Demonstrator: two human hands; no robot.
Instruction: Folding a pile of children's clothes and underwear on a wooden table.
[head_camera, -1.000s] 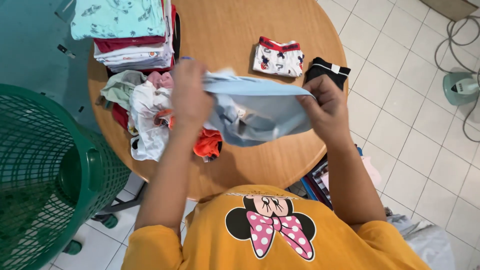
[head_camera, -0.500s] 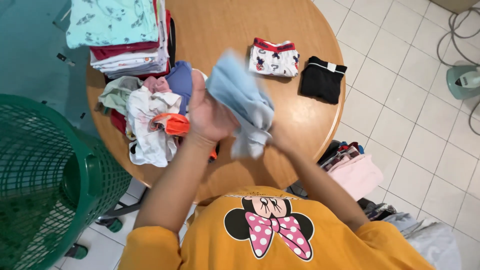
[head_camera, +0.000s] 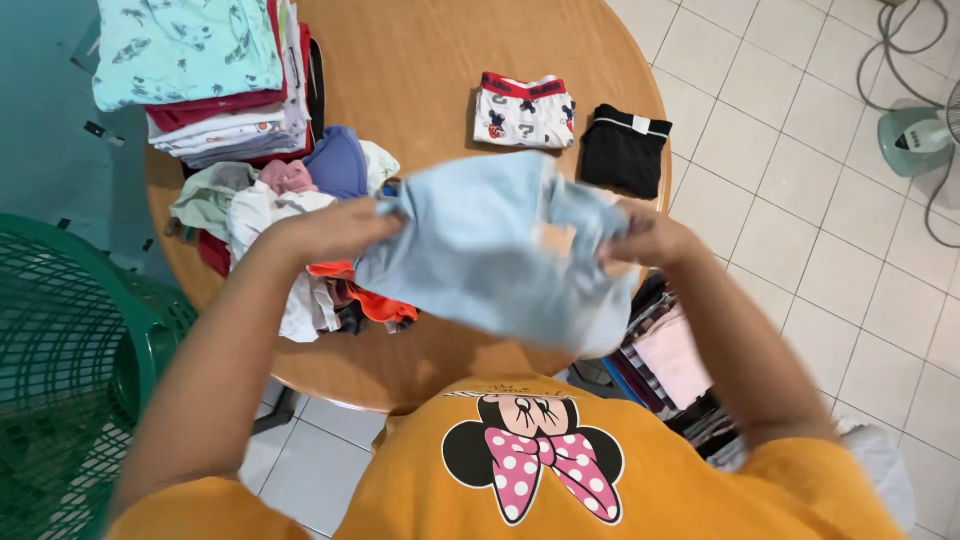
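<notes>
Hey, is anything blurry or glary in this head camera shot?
Head view: the light blue garment and both hands, left hand and right hand, are motion-blurred; the folded stack and round wooden table look sharp; lighting even, no strong glare.

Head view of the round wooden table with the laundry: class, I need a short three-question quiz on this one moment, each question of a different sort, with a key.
1. True or false: both hands grip the light blue garment above the round wooden table.
2. Multiple choice: which item lies directly beside the folded black garment? A) the green basket B) the folded white printed garment with red trim C) the fan
3. Fill in: the unfolded clothes pile lies under the person's ____ hand.

Key
1. True: left hand and right hand each hold an end.
2. B
3. left
</notes>
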